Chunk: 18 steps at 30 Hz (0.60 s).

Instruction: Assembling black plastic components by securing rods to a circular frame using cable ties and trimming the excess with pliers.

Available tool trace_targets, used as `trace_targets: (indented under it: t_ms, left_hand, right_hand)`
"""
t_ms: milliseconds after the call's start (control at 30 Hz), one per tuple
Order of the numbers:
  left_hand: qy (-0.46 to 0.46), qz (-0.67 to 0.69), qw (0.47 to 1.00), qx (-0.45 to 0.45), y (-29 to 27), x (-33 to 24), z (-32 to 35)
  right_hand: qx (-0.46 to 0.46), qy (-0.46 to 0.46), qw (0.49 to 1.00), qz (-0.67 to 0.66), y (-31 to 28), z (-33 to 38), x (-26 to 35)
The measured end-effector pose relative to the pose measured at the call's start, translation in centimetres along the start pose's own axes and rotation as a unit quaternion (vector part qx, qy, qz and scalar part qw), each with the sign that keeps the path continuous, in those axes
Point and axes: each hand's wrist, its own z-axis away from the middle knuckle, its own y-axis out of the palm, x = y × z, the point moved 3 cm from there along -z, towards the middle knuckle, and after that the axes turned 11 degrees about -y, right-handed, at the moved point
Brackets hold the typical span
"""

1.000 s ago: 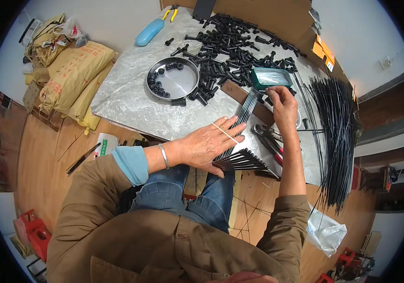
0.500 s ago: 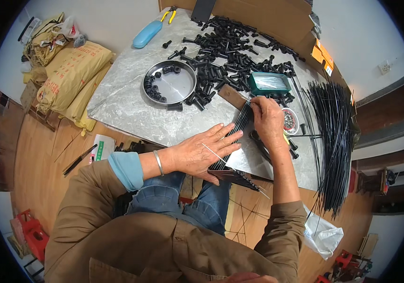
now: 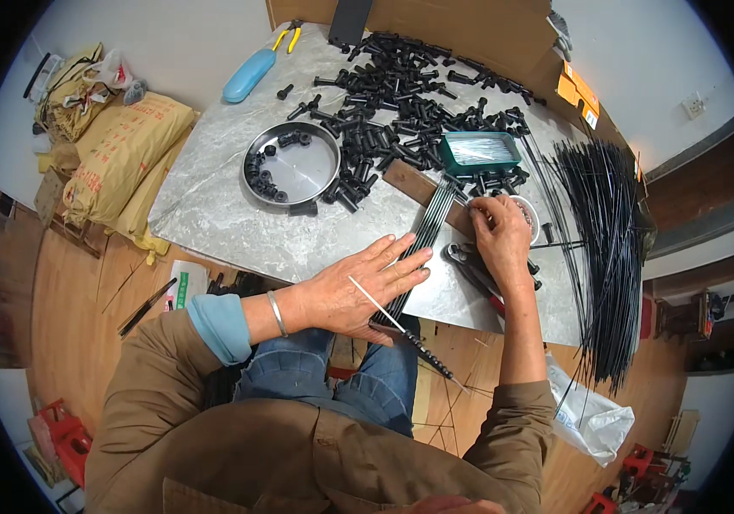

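The left hand point(image 3: 358, 295) lies flat and open, palm down, pressing on a bundle of thin black rods point(image 3: 422, 248) that runs across the near edge of the table point(image 3: 212, 223). A thin pale stick point(image 3: 375, 301) lies across the back of its fingers, and the near ends of the rods stick out past the table edge over the person's lap. The right hand point(image 3: 497, 236) is curled, fingertips pinched together at the far end of the same bundle, just beside a small round dish point(image 3: 531, 214); what it pinches is too small to tell. Under the far end of the rods lies a brown wooden strip point(image 3: 405, 182). Pliers point(image 3: 470, 272) with red handles rest just beside the right wrist. Farther off sit a round metal pan point(image 3: 294, 164) holding a few black pieces, a large heap of black bolts point(image 3: 401, 94), and a green tray point(image 3: 480, 152). A long sheaf of black rods point(image 3: 611, 248) lies at the right side of the table. A blue case point(image 3: 248, 75) and yellow-handled pliers point(image 3: 285, 36) lie at the far left corner.
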Motion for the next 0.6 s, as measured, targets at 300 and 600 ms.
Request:
trace_targets:
  t_ms: [300, 600]
  left_hand:
    - [0.018, -0.041, 0.999, -0.002, 0.85, 0.45, -0.24]
    - [0.016, -0.049, 0.999, -0.004, 0.71, 0.32, -0.25]
  right_hand:
    - [0.018, 0.018, 0.999, -0.025, 0.28, -0.38, -0.66]
    - [0.036, 0.028, 0.998, -0.040, -0.25, -0.76, -0.47]
